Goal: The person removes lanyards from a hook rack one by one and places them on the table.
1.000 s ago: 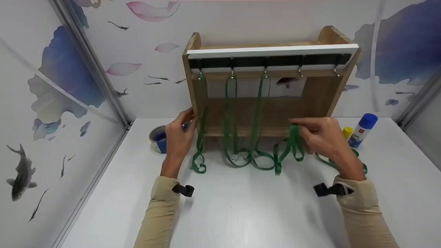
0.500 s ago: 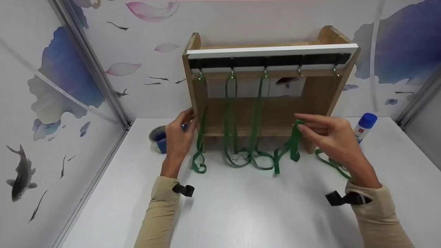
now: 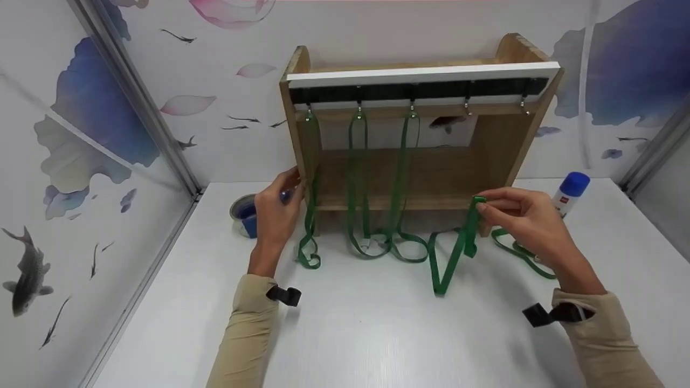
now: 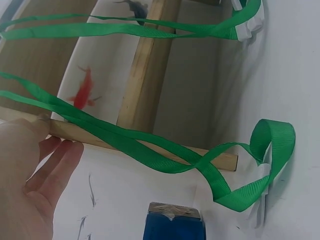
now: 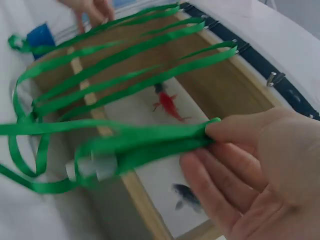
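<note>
My right hand pinches a green lanyard between thumb and fingers, in front of the shelf's lower right. A bend of the band hangs down near the tabletop; in the right wrist view its white plastic clip is blurred. At the left my left hand grips the side panel of the wooden shelf, fingers on its outer side. Three green lanyards hang from the left, second and middle hooks of the black strip. The two hooks on the right hold nothing.
Another green lanyard lies on the white table beside my right wrist. A glue stick with a blue cap stands farther right. Behind my left hand sits a round thing with a blue part. A printed wall rises behind the shelf.
My right hand has moved slightly right, and the lanyard in it has opened from a bunch into a longer hanging bend. My left hand keeps its hold. The head view has shifted slightly.
</note>
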Motion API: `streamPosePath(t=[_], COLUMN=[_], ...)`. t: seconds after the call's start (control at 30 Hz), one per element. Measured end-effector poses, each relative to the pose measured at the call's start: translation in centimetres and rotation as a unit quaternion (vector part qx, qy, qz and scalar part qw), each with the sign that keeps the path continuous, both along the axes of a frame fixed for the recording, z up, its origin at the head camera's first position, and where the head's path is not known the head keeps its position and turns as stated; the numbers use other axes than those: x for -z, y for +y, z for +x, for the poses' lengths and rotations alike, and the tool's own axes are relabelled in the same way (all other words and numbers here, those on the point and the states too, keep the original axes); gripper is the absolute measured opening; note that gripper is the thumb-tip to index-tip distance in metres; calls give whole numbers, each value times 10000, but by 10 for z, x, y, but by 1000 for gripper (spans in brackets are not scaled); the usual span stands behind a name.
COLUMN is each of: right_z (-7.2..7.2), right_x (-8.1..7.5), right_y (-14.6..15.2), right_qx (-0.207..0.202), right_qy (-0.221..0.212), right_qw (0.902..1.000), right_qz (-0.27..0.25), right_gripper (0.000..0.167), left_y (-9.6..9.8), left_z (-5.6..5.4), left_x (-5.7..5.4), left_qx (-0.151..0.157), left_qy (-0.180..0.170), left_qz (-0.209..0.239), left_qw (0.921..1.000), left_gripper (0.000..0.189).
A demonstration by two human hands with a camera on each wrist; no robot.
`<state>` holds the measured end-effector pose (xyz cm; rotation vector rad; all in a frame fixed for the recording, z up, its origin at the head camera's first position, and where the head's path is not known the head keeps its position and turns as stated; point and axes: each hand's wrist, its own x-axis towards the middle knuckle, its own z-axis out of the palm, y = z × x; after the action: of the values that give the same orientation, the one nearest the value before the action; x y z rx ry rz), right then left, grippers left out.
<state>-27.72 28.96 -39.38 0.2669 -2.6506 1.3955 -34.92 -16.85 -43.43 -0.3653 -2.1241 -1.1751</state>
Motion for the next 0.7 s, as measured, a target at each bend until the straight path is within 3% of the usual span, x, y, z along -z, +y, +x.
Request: streamPosePath(t=[0.2, 0.43, 0.7], right_z=[-5, -7, -15], right_x=[7, 12, 40], right_y=[1, -5, -25], right_qx=[60, -293, -610], right_qy=[206, 219, -46], right_qw=[9966, 9874, 9695], right_qz=[792, 1537, 2373], right_gripper=[28, 25, 23], left_y=[0, 1, 2], left_z=[1, 1, 2], left_x=[1, 0, 0], left_qx=[48, 43, 59], left_qy=[-43, -90, -157], left_qz=[53, 77, 100], left_qw=[10000, 9999, 9998], left_gripper=[33, 34, 34])
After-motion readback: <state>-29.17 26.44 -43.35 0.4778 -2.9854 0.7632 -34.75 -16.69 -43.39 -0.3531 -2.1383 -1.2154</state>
